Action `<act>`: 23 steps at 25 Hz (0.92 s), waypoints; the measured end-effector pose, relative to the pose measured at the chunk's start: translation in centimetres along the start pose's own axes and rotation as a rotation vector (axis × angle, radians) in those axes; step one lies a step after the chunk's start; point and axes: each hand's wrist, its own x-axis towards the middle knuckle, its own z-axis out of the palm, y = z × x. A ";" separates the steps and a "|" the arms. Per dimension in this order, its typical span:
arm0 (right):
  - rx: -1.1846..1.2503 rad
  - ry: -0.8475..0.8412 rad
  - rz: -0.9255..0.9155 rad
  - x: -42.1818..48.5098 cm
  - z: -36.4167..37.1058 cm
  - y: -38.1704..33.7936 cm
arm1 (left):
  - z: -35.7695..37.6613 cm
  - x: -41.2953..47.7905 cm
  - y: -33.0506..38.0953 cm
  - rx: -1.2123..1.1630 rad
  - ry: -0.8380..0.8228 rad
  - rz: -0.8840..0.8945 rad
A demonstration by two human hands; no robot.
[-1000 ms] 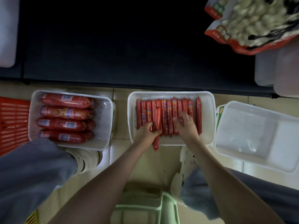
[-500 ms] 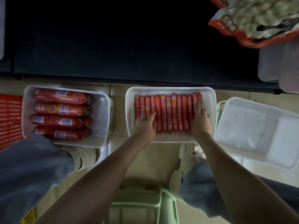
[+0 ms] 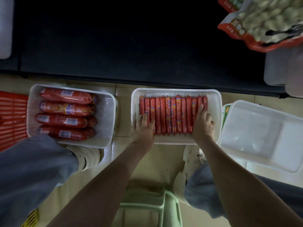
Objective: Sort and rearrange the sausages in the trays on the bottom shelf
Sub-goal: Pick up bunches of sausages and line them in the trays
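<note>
Two hands on one row of thin sausages (image 3: 173, 115), bracketing it at both ends. Left hand (image 3: 144, 126) flat, fingers straight, pressing on the sausages at its end. Right hand (image 3: 202, 123) laid along the last sausages, forefinger stretched out, other fingers bent beside the row, gripping nothing. Between the hands, sausages side by side in a white tray (image 3: 176, 91). Left of the left hand, well apart, a second tray (image 3: 106, 122) with thick sausages (image 3: 65, 114) lying crosswise. Just right of the right hand, a clear tub (image 3: 262, 136).
</note>
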 end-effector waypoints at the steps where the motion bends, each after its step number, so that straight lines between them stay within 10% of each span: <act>1: 0.031 -0.049 -0.042 -0.7 0.4 0.0 | -0.2 -0.4 -0.1 -0.018 0.029 0.005; 5: 0.267 -0.240 0.011 -2.9 -0.6 -1.0 | -2.2 -2.3 -0.3 -0.095 0.067 -0.025; 12: 0.425 -0.010 -0.227 -10.2 -11.3 -8.9 | -10.2 -9.3 -0.6 -0.240 0.206 -0.134; 23: 0.352 0.476 -0.927 -33.0 -23.8 -29.5 | -21.4 -32.1 -15.4 -0.249 0.930 -0.274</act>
